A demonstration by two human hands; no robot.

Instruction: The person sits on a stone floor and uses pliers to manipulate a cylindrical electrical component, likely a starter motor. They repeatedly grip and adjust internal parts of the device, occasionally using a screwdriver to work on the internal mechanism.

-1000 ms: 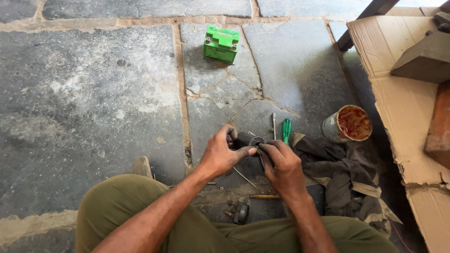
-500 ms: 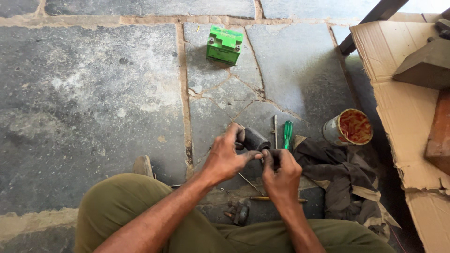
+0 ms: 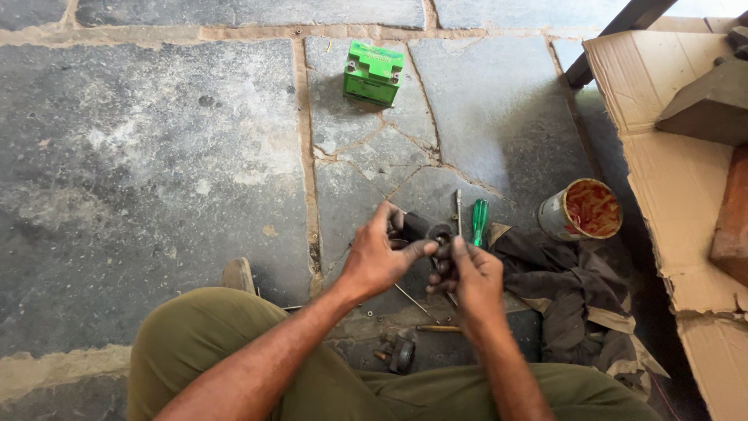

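A floor of large grey stone slabs (image 3: 156,156) with sandy joints. On it lie a small green box-shaped battery (image 3: 374,72), a green-handled screwdriver (image 3: 478,221), a rusty open tin can (image 3: 581,209), a crumpled dark cloth (image 3: 569,288) and flattened brown cardboard (image 3: 662,156).

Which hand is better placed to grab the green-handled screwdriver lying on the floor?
Probably the right hand: the green-handled screwdriver lies just beyond its fingers. The left hand sits farther off, also gripping the dark part.
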